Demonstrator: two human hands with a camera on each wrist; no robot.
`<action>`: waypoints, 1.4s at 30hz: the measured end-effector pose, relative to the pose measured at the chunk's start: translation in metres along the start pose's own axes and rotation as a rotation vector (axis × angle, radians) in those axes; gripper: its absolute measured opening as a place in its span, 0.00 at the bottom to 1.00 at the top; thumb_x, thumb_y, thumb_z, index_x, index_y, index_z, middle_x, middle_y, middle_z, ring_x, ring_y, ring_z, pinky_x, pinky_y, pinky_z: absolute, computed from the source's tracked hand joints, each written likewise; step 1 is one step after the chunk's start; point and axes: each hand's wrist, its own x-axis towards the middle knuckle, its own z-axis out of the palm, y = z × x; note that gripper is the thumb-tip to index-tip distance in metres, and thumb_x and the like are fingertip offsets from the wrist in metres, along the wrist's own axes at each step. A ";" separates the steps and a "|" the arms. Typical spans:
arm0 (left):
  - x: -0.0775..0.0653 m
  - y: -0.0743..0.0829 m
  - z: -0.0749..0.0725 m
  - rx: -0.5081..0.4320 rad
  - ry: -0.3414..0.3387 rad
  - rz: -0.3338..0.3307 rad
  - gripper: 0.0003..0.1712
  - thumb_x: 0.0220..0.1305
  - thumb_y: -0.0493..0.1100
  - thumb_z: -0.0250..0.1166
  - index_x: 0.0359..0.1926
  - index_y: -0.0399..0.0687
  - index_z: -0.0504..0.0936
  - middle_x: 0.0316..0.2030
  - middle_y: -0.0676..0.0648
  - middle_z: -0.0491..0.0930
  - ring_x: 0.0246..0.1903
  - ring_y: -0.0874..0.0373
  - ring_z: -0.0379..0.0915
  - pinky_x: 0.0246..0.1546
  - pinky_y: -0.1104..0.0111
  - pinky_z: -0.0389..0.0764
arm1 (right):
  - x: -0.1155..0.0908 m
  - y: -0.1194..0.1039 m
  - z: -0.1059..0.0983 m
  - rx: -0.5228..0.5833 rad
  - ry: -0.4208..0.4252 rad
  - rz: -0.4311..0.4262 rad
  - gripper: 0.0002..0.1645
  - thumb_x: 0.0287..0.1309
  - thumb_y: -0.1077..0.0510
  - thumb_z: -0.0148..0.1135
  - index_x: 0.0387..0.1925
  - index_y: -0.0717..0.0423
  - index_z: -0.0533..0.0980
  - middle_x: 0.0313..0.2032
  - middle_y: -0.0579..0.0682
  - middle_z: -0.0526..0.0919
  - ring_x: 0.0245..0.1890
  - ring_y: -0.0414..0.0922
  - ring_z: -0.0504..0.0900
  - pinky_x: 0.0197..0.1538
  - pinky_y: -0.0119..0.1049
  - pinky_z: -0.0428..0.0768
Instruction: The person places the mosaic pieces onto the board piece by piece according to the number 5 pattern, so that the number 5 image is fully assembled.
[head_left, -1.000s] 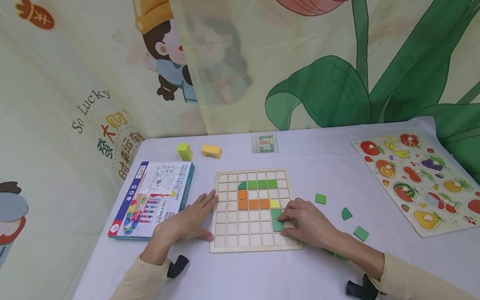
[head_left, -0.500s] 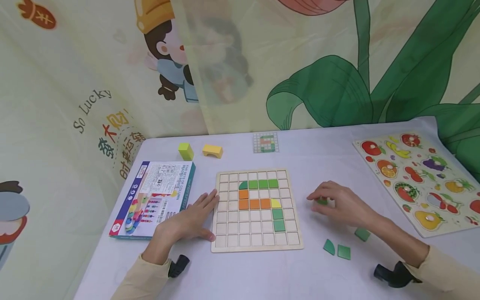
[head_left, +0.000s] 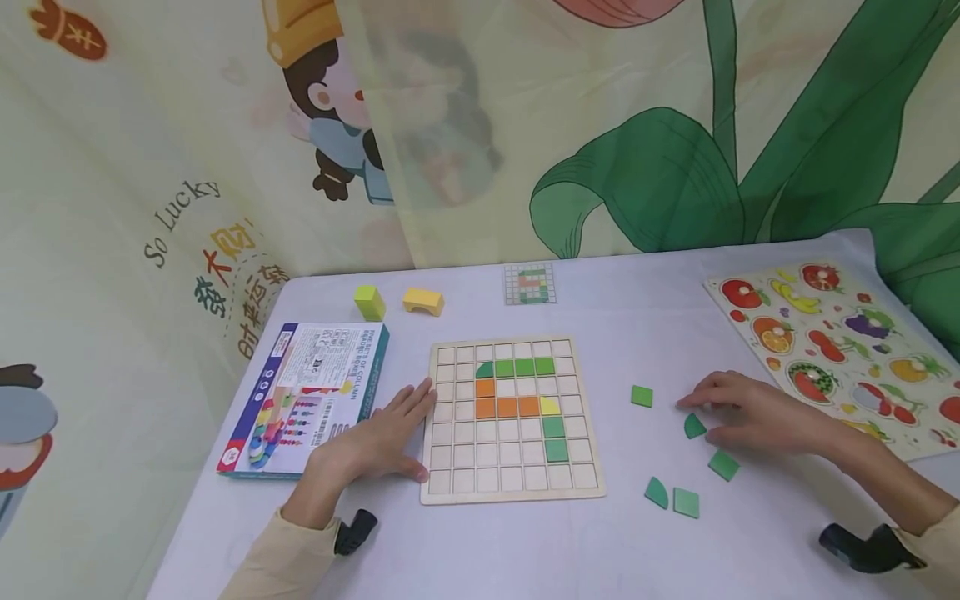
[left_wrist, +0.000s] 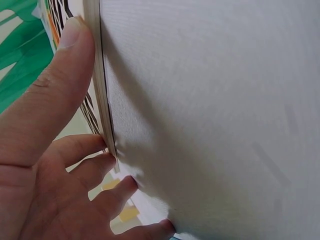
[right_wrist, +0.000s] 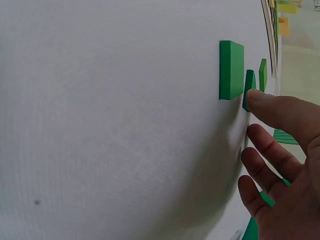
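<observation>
On the white table lies a wooden grid board (head_left: 465,458) holding green, orange and yellow tiles. My left hand (head_left: 378,442) rests with spread fingers at its left edge; in the left wrist view the thumb (left_wrist: 70,55) touches the board's edge. To the right of the board, my right hand (head_left: 765,417) hovers around a green quarter-circle tile (head_left: 694,426), its thumb and fingers apart. In the right wrist view the thumb (right_wrist: 280,110) is close to that tile (right_wrist: 249,82); whether it touches cannot be told. A green square tile (head_left: 723,466) lies just nearer.
Other loose tiles are a green square (head_left: 642,396), another quarter-circle (head_left: 656,492) and a square (head_left: 686,502). A pattern card (head_left: 530,284), a yellow-green block (head_left: 370,302) and a yellow arch block (head_left: 423,302) stand behind. A box (head_left: 315,392) lies left, a fruit puzzle board (head_left: 840,350) right.
My right hand has left the board's lower green tiles, passed over the loose green square, and moved right to the quarter-circle tile. That square stays where it was. My left hand has not moved.
</observation>
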 end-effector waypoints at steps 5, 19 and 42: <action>0.000 -0.001 0.001 -0.016 0.003 0.005 0.61 0.49 0.46 0.76 0.76 0.45 0.48 0.78 0.47 0.38 0.77 0.43 0.33 0.73 0.46 0.51 | -0.003 0.004 0.007 -0.047 0.039 -0.047 0.20 0.44 0.55 0.76 0.41 0.33 0.83 0.43 0.37 0.76 0.44 0.30 0.71 0.44 0.24 0.80; -0.001 -0.002 0.000 -0.031 0.008 0.007 0.60 0.49 0.46 0.76 0.76 0.45 0.48 0.78 0.47 0.38 0.77 0.42 0.33 0.73 0.45 0.52 | 0.009 -0.019 0.010 0.028 0.207 -0.127 0.16 0.52 0.63 0.70 0.42 0.45 0.81 0.33 0.34 0.77 0.31 0.28 0.71 0.31 0.22 0.75; 0.000 -0.002 0.002 -0.037 0.011 0.011 0.61 0.49 0.46 0.76 0.76 0.45 0.48 0.78 0.47 0.38 0.77 0.43 0.33 0.73 0.45 0.51 | 0.044 -0.069 0.023 0.034 0.231 -0.089 0.17 0.53 0.65 0.69 0.44 0.47 0.84 0.40 0.38 0.86 0.39 0.33 0.78 0.42 0.26 0.82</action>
